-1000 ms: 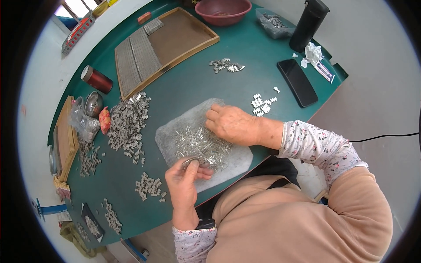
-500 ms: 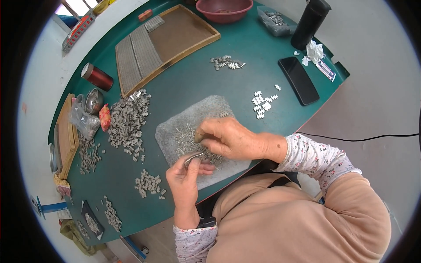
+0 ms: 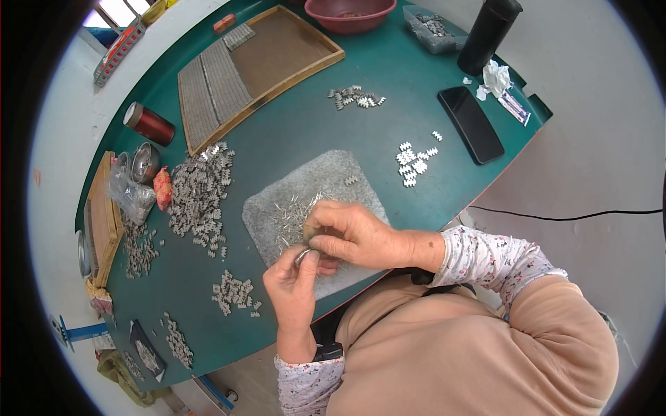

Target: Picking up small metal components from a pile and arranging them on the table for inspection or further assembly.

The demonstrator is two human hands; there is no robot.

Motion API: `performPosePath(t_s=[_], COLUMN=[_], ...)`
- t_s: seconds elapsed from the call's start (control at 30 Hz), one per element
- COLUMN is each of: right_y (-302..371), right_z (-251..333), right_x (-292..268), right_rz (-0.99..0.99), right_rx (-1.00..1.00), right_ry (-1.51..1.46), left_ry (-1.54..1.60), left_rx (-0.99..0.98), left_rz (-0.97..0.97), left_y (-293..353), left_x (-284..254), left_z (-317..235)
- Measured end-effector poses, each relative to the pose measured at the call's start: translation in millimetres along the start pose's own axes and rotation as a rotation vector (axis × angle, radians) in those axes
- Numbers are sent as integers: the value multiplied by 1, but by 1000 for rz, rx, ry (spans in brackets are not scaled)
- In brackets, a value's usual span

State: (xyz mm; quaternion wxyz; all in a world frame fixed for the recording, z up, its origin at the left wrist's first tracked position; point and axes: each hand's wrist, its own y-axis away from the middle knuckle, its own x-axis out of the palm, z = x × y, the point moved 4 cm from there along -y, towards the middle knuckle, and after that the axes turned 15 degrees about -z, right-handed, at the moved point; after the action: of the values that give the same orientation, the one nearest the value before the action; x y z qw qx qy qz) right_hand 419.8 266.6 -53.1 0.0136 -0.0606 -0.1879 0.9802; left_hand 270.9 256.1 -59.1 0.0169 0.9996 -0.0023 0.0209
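Note:
Between the thumb and fingers of my left hand (image 3: 291, 281) is a small shiny metal piece (image 3: 302, 256), with its far end hidden by my fingers. My right hand (image 3: 357, 236) is pinched close against it, fingertips meeting the left ones; whatever those fingers hold is too small to make out. Both hands are over a grey felt mat (image 3: 267, 204). On the mat, a loose heap of thin metal pins (image 3: 295, 211) lies partly covered by my right hand. One small toothed metal piece (image 3: 351, 180) rests near the mat's far right side.
Toothed metal pieces form a large pile (image 3: 201, 197) at left and smaller groups (image 3: 234, 292) around the table. A wooden tray (image 3: 267, 104) holds rows of grey strips. A black phone (image 3: 472, 125), black bottle (image 3: 489, 38), pink basin (image 3: 350, 17) and red can (image 3: 149, 123) stand or lie around.
My right hand has come down and toward the left hand, so the fingertips now meet at the metal piece. My left hand has stayed nearly in place.

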Motion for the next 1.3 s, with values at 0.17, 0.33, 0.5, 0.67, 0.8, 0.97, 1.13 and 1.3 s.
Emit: performPosePath(t_s=[0.17,0.33,0.5,0.67,0.8,0.97,1.13,1.3], right_y=[3,3,2,6,19,19,13,8], right_z=[0,-2,2,8,16,14,15,15], right_x=[-1,-1,-3,-2,1,-1,-6,-11], right_rz=[-8,-9,-11,-67,-74,-69,-131,-70], right_rx=[128,175,-2,-117,-336,-378,-400,-198], right_ry=[-106,-130,23,114,193,234,210,136], left_ry=[6,9,-33,-50,181,216,165,365], left_rx=[6,8,12,1,-191,-193,-224,-522], left_rz=[5,17,6,39,71,55,40,46], left_y=[0,1,1,-2,-2,-3,-9,-8], left_x=[1,1,1,-3,-8,-1,-3,-3], left_z=[-1,-4,-2,-2,4,0,-4,6])
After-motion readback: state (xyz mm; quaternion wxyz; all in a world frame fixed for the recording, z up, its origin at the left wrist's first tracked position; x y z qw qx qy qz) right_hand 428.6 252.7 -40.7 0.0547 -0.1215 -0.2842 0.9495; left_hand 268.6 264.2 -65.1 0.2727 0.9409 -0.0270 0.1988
